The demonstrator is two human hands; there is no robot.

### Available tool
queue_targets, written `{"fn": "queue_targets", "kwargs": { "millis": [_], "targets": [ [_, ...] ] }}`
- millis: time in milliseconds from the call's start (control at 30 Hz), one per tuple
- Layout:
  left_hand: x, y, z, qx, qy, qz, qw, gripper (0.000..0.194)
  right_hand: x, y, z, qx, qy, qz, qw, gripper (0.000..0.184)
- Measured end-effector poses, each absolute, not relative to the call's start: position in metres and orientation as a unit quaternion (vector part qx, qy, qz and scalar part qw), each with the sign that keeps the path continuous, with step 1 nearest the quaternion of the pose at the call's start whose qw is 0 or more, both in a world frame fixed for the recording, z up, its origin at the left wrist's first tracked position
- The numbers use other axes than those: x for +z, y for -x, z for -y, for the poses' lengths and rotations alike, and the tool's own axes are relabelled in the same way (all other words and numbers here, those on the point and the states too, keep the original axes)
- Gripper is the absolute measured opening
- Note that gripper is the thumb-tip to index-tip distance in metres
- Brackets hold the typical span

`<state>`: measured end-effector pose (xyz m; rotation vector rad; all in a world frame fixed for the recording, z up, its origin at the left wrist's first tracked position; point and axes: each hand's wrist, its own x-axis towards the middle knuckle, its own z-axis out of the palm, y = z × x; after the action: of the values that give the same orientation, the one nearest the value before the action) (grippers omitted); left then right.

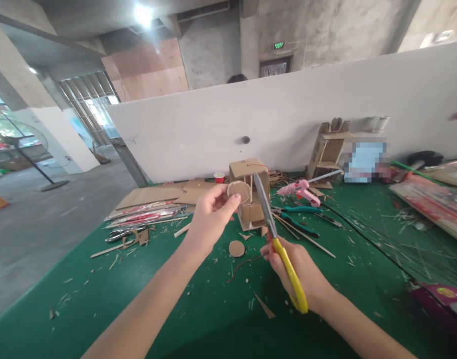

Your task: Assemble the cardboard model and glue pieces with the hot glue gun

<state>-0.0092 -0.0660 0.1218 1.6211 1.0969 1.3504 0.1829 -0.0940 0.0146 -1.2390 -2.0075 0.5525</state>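
one cut disc [236,249] rests on the surface [138,309]; left grip [213,212] pinches another disc [238,191], right grip [298,267] clasps scissors [266,204]; remaining trimming unclear.

I register: green tabletop [138,309] at 7 o'clock; yellow-handled grey scissors [272,230] at 5; pink glue gun [302,190] at 3; tan lower disc [236,249] at 6.

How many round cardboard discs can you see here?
2: the held disc, in the left hand, and the loose disc, lying on the green table before the cardboard stand. Others may be hidden.
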Motion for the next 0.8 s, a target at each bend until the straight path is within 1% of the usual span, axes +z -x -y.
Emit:
{"fn": "queue_targets", "kwargs": {
  "millis": [133, 267, 367, 500, 567, 700, 800],
  "targets": [
    [0.123, 0.009, 0.065, 0.54, -0.623, -0.418, 0.383, 0.019, 0.012, -0.183, 0.093, 0.266, 0.457, 0.76, 0.377, 0.039],
    [0.128, 0.008, 0.065, 0.543, -0.614, -0.376, 0.432, 0.014, 0.014, -0.179, 0.092, 0.294, 0.463, 0.745, 0.381, 0.038],
    [0.131, 0.01, 0.066, 0.53, -0.614, -0.372, 0.452, 0.016, 0.015, -0.175, 0.091, 0.319, 0.459, 0.733, 0.388, 0.04],
    [0.132, 0.018, 0.063, 0.513, -0.642, -0.397, 0.409, 0.032, 0.011, -0.173, 0.09, 0.3, 0.453, 0.747, 0.382, 0.043],
    [0.132, 0.024, 0.061, 0.474, -0.673, -0.404, 0.398, 0.036, 0.007, -0.172, 0.089, 0.273, 0.46, 0.758, 0.373, 0.043],
    [0.135, 0.039, 0.059, 0.384, -0.723, -0.415, 0.396, 0.052, 0.002, -0.173, 0.086, 0.243, 0.472, 0.766, 0.363, 0.038],
    [0.137, 0.052, 0.055, 0.317, -0.765, -0.467, 0.311, 0.042, 0.004, -0.178, 0.083, 0.228, 0.47, 0.766, 0.374, 0.036]
  ]
}}
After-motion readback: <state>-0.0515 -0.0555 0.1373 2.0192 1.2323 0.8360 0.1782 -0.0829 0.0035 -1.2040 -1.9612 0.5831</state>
